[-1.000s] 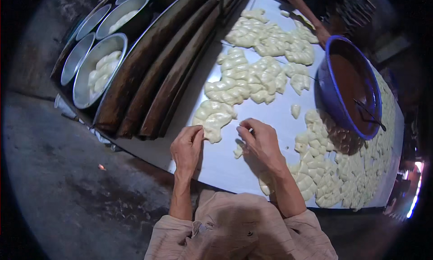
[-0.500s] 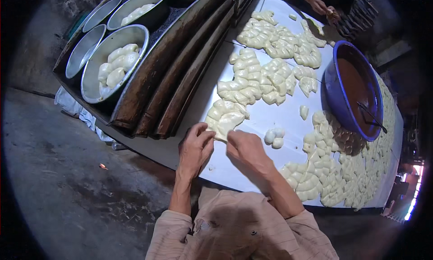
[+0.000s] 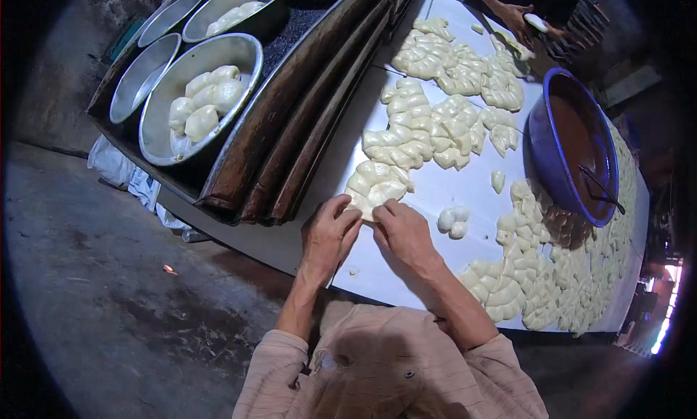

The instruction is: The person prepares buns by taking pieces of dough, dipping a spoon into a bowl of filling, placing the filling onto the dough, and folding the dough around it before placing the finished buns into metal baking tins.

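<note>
Dough piece [image 3: 375, 189] touching both hands' [image 3: 367, 234] fingertips.

dough [image 3: 375, 184]: pale, smooth | table [image 3: 406, 266]: glossy metal | bowl [image 3: 546, 157]: blue plastic

A single head-worn fisheye camera looked steeply down from above the person's chest, facing forward across the white table [image 3: 435, 194]. It sat close: the left hand [image 3: 328, 234] and right hand [image 3: 406, 234] fell near picture centre, with the forearms entering from the lower edge. Straight edges bent toward the dark circular rim. The blue bowl [image 3: 541, 143] lay right, the metal pans [image 3: 156, 128] upper left. No second view was supplied.
</note>
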Demonstrator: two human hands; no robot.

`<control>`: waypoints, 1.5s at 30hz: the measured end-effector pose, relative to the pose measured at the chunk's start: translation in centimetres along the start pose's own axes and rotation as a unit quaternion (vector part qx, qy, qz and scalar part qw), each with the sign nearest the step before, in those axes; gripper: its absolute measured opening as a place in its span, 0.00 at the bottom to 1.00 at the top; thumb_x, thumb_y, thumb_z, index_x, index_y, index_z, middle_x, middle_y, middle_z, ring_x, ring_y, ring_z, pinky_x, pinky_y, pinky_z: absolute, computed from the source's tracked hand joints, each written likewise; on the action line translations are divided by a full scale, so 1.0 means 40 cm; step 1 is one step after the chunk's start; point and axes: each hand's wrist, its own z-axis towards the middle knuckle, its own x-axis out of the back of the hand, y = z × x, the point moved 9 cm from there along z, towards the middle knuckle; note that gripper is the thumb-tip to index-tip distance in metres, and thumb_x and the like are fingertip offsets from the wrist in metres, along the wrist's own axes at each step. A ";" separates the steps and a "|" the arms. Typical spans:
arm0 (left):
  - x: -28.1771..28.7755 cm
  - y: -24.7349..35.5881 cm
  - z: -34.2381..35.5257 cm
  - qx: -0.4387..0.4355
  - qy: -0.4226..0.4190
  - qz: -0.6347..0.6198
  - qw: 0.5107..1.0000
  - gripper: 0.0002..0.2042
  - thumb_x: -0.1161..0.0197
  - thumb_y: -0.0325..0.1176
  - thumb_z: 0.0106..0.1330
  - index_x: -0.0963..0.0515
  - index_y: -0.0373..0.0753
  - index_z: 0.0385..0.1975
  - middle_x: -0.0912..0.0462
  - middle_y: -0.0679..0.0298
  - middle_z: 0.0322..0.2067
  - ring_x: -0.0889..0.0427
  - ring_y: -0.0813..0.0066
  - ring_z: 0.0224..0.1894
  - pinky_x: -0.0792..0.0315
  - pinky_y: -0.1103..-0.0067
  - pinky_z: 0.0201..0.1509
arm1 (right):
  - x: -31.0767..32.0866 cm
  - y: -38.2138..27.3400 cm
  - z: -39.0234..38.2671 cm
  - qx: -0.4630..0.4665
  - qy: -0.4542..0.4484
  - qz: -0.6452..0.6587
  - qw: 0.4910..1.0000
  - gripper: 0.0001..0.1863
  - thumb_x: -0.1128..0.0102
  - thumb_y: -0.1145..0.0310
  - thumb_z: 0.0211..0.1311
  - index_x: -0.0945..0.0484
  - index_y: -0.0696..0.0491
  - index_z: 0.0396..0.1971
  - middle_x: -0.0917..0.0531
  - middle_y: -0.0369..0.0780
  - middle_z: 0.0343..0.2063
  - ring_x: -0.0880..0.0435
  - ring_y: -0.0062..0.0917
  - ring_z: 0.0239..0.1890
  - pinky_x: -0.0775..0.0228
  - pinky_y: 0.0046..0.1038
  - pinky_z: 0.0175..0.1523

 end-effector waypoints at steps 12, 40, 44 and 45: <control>0.005 -0.046 -0.013 0.052 -0.019 -0.104 0.993 0.10 0.36 0.24 0.64 0.17 0.34 0.45 0.23 0.50 0.54 0.22 0.55 0.57 0.27 0.69 0.59 | 0.093 0.091 -0.077 0.012 0.095 0.058 0.994 0.16 0.40 0.66 0.60 0.25 0.61 0.43 0.22 0.49 0.41 0.19 0.39 0.35 0.27 0.34 0.40; -0.128 0.113 0.055 -0.191 -0.104 0.068 0.974 0.15 0.32 0.31 0.58 0.18 0.47 0.47 0.17 0.68 0.47 0.25 0.63 0.59 0.47 0.50 0.72 | 0.040 0.131 -0.083 -0.242 0.001 0.325 0.914 0.11 0.37 0.71 0.56 0.20 0.60 0.37 0.17 0.41 0.28 0.18 0.25 0.28 0.27 0.26 0.32; -0.144 0.095 0.030 -0.187 -0.113 0.099 0.971 0.17 0.33 0.28 0.56 0.18 0.45 0.48 0.18 0.68 0.52 0.27 0.61 0.62 0.48 0.46 0.71 | 0.027 0.134 -0.106 -0.308 -0.073 0.496 0.809 0.09 0.33 0.71 0.51 0.19 0.57 0.32 0.18 0.33 0.24 0.21 0.14 0.26 0.32 0.20 0.29; -0.144 0.088 0.028 -0.182 -0.092 0.119 0.972 0.17 0.33 0.28 0.56 0.19 0.45 0.48 0.19 0.67 0.54 0.28 0.61 0.64 0.49 0.46 0.72 | 0.024 0.145 -0.133 -0.323 -0.067 0.557 0.762 0.08 0.33 0.72 0.50 0.19 0.57 0.31 0.17 0.36 0.26 0.19 0.18 0.27 0.29 0.21 0.30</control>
